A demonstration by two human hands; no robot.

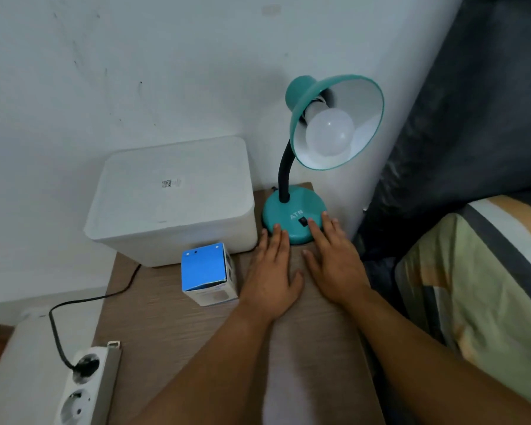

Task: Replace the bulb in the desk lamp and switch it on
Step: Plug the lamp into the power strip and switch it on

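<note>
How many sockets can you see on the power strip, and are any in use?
3. On the power strip at lower left: the top socket holds a black plug, the middle and the partly visible bottom one are free. More may lie below the frame.

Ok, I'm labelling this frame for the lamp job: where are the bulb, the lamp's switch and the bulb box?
bulb [330, 134]: head view, on the frosted globe inside the shade.
switch [303, 221]: head view, on the black rocker on the teal base.
bulb box [203, 267]: head view, on its blue top face.
</note>
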